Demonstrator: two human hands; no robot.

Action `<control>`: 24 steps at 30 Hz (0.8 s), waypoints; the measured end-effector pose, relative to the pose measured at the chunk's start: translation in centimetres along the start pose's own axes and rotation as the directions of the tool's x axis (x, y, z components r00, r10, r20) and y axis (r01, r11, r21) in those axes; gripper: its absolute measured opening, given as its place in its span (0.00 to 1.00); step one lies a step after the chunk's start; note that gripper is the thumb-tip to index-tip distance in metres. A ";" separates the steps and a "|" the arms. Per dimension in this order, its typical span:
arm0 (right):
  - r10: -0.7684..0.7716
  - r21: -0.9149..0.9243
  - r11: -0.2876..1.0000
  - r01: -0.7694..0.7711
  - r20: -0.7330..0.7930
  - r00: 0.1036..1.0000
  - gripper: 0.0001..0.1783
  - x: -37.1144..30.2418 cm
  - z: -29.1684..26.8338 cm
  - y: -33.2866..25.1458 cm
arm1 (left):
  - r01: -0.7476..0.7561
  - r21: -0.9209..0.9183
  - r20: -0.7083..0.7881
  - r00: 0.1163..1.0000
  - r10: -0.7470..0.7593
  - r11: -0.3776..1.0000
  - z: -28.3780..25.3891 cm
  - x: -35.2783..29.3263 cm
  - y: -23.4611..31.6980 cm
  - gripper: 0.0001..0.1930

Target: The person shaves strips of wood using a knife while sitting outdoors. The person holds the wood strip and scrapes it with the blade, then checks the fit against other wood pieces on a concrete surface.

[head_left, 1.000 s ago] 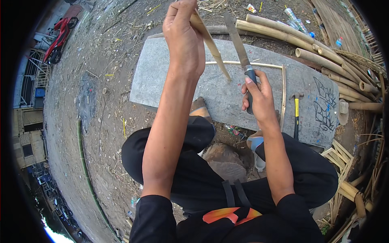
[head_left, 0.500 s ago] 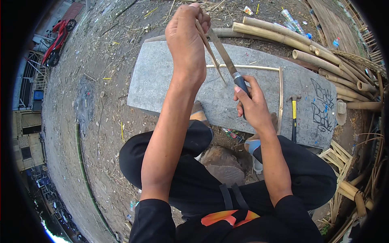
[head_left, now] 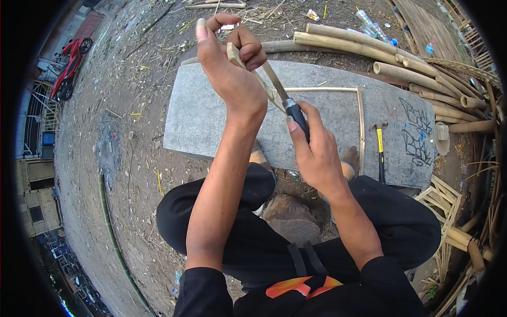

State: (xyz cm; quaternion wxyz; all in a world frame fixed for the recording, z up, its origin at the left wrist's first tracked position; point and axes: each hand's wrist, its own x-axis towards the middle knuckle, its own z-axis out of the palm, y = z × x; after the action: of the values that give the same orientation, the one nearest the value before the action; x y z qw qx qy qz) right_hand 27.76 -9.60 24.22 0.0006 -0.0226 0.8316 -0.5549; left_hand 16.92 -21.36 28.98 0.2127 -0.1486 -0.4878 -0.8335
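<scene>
My left hand (head_left: pixel 232 84) is raised over the far edge of a grey slab (head_left: pixel 200 116). Its middle and other lower fingers curl round a thin bamboo strip (head_left: pixel 233 53), while the thumb and index finger stick out. The strip slants down toward the knife. My right hand (head_left: pixel 319 156) grips the black handle of a knife (head_left: pixel 274 82), closed round it. The blade points up and to the left, beside the strip; its tip is hidden behind my left fingers. Beyond the hands, light bamboo strips (head_left: pixel 361 124) meet in a corner on the slab.
A hammer (head_left: pixel 380 145) with a yellow and black handle lies on the slab's right part. Bamboo poles (head_left: pixel 343 43) are piled at the far right, near plastic bottles (head_left: pixel 372 26). Between my legs stands a stump-like block (head_left: pixel 293 227). A green pole (head_left: pixel 108 216) lies left.
My left hand has turned and come nearer, its thumb and index finger now extended. My right hand has shifted left and slightly nearer with the knife. The strip's upper end now shows.
</scene>
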 end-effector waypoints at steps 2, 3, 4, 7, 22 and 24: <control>-0.036 0.094 0.994 0.046 -0.113 0.993 0.19 -0.5 0.2 -1.2 | -0.008 0.031 -0.062 0.998 0.010 0.999 0.5 -0.2 -0.1 0.20; -0.049 0.140 0.987 0.074 -0.169 0.984 0.19 -0.7 0.3 -1.4 | -0.006 0.071 -0.106 0.994 0.014 0.997 0.7 -0.2 -0.1 0.21; -0.030 0.020 0.999 0.032 -0.096 0.995 0.19 -0.7 0.8 -0.7 | -0.008 0.107 -0.144 0.989 0.024 0.994 1.2 0.0 -0.1 0.22; 0.012 -0.192 0.981 -0.011 0.005 1.000 0.20 -0.7 3.2 2.3 | 0.018 0.104 -0.146 0.989 -0.002 0.994 0.4 0.0 0.1 0.21; 0.333 0.671 0.509 -0.539 0.424 0.842 0.25 1.0 -0.3 2.3 | 0.038 0.056 -0.077 0.996 -0.034 0.998 -0.9 0.7 0.4 0.21; 0.288 0.651 0.613 -0.448 0.344 0.894 0.26 0.7 -0.3 1.7 | 0.031 0.054 -0.072 0.997 -0.027 0.998 -0.7 0.6 0.3 0.21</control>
State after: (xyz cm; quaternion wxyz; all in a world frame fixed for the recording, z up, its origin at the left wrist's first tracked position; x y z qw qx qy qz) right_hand 27.00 -8.65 22.76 0.2093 0.0944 0.5311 -0.8157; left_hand 16.53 -22.24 29.18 0.2220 -0.1059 -0.5048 -0.8274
